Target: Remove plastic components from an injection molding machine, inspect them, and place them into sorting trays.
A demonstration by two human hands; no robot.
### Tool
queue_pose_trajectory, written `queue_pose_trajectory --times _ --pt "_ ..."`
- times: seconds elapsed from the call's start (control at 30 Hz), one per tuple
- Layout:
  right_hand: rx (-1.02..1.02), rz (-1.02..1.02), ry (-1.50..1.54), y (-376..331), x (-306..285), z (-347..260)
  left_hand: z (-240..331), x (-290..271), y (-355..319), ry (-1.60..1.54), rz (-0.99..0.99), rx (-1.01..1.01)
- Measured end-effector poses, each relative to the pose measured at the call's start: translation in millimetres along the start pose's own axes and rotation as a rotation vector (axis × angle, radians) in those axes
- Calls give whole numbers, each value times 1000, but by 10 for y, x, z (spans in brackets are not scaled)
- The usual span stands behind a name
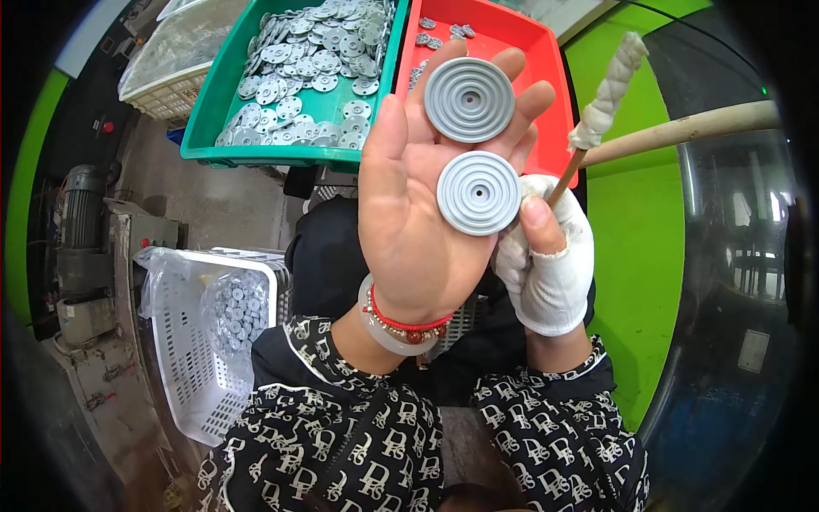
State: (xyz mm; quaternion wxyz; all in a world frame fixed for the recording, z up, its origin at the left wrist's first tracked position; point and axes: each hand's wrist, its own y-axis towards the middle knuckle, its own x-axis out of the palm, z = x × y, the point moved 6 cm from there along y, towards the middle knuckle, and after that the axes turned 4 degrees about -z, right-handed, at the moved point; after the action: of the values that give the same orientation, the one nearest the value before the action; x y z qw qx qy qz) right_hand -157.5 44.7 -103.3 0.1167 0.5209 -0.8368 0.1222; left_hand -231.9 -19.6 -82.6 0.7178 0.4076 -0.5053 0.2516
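While the person is looking down, both hands are showing raised in front of the trays.

Left hand: the bare left hand point(418, 213) is lying open, palm up, fingers spread, carrying two round grey ridged plastic discs.
Upper disc: the first grey disc point(469, 100) is resting on the fingers, just beside the second one.
Lower disc: the second grey disc point(479, 193) is sitting on the palm, its right edge touching the thumb of the other hand.
Right hand: the right hand point(550, 264), wearing a white cloth glove, is closing around a thin wooden stick with a white cloth-wrapped tip point(607, 90), which is pointing up and to the right.
Green tray: a green plastic tray point(223, 85) is holding a heap of small grey discs, beyond the fingertips.
Red tray: a red plastic tray point(546, 68) is sitting just beside the green one, holding a few discs.
White basket: a white plastic mesh basket point(188, 358) is standing lower left, holding bagged discs.
Wrist: a red cord bracelet and a pale bangle point(401, 328) are circling the left wrist.
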Motion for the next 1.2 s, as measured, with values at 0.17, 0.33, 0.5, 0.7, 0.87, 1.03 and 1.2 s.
queue_pose_trajectory --times 0.17,0.33,0.5,0.7,0.87,1.03,1.2 --pt "-13 -6 -36 -18 18 10 14 15 -10 5 25 0" --pt "-228 61 -197 13 -37 95 127 -208 -126 -142 163 -97" --pt "-210 152 -245 600 -608 263 895 -583 -654 -66 94 -68" --pt "-376 178 -1148 1784 -1912 404 2700 -1660 -2925 482 857 44" --pt "-172 31 -1370 2588 -2552 902 3646 -2137 -5718 345 1716 350" --pt "-5 153 -1661 2281 -2295 872 3574 -2640 -6916 121 1742 346" --pt "-399 328 -1616 973 -1381 211 3544 -3096 -7072 48 1778 456"
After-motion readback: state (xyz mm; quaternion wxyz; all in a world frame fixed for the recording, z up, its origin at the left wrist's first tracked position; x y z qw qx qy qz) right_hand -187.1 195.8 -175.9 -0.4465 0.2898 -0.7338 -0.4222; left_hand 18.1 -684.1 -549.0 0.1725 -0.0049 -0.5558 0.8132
